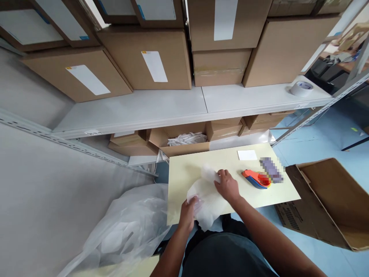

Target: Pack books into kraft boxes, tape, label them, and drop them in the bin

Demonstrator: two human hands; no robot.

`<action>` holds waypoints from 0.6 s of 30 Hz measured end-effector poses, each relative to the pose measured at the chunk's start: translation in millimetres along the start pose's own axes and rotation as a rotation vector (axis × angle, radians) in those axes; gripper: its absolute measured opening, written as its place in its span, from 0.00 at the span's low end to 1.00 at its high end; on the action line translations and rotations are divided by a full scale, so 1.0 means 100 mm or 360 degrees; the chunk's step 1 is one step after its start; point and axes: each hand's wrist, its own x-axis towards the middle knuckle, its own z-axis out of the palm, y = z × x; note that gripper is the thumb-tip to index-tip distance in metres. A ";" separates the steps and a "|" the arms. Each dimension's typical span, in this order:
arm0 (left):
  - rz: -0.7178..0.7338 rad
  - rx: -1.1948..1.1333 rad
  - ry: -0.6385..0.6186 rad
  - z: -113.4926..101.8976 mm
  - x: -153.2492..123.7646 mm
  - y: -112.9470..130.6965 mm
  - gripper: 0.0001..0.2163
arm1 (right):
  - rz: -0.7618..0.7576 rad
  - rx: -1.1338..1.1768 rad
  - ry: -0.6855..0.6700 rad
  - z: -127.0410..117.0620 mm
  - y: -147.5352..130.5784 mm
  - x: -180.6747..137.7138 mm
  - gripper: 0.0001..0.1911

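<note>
A thin, white, translucent wrapping sheet point(211, 202) lies bunched over the near part of the cream tabletop point(184, 169), and its lower end hangs past the front edge. My left hand point(188, 211) grips the sheet's left side, fingers closed; something clear and faintly pink shows by the fingertips, too indistinct to name. My right hand point(227, 186) pinches a raised flap of the same sheet at its upper right. To the right of that hand rests a red and blue tape dispenser point(256, 179). Beyond it are a white card point(247, 155) and a pixelated purple-grey item point(271, 169).
Cardboard boxes point(161, 61) line the shelf point(161, 105) ahead, with a tape roll point(301, 89) at its right end. Below, an open box point(184, 148) holds white strips. A large plastic bag point(129, 223) stands left; an open carton point(311, 207) is on the right.
</note>
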 end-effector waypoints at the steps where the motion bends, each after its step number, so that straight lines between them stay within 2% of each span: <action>1: -0.0030 -0.0082 -0.0020 0.06 0.03 -0.05 0.19 | -0.0120 -0.0046 -0.0001 0.07 -0.10 -0.08 0.14; 3: -0.0047 -0.0207 -0.0038 0.13 0.07 -0.13 0.18 | -0.0343 -0.0092 -0.0085 0.27 -0.24 -0.24 0.15; 6: -0.0029 -0.0301 0.0018 0.04 0.09 -0.24 0.17 | -0.0507 -0.0002 -0.0303 0.60 -0.30 -0.45 0.14; 10: -0.0055 -0.0106 0.0085 -0.27 0.12 -0.39 0.21 | -0.0712 0.0346 -0.0591 0.85 -0.14 -0.56 0.17; 12: -0.0024 0.0103 0.0118 -0.40 0.18 -0.48 0.22 | -0.0752 0.0531 -0.0633 0.91 0.02 -0.53 0.16; 15: 0.0087 0.0318 0.0242 -0.49 0.32 -0.58 0.21 | -0.0475 0.0628 -0.0352 0.96 0.31 -0.38 0.17; 17: 0.0127 0.0374 0.0343 -0.52 0.42 -0.60 0.21 | -0.0056 0.0621 -0.0194 0.99 0.49 -0.23 0.20; 18: 0.0133 0.0379 0.0381 -0.53 0.46 -0.60 0.21 | 0.0163 0.0627 -0.0190 1.01 0.57 -0.15 0.22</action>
